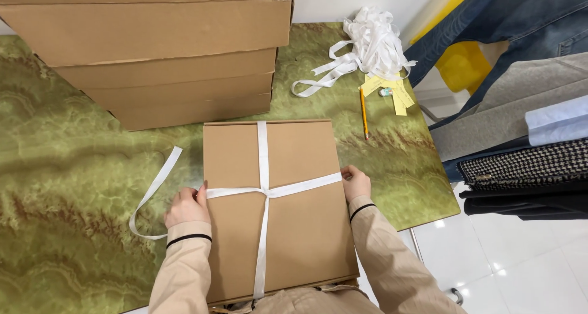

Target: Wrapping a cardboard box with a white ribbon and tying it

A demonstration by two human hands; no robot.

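Two hands flank a flat cardboard box (278, 210) on the green table (67, 185): left hand (187, 207) pinching its white ribbon (264, 191), right hand (356, 182) pressed open against the edge. Looks light, stiff; ribbon slippery, so best held by the sides.

A stack of large flat brown cardboard boxes (165, 50) lies on the green marbled surface (67, 185). Near it are a heap of loose white ribbon (370, 41), a yellow pencil (364, 113) and small yellow paper tags (395, 92). Folded clothes (527, 124) hang at the right.
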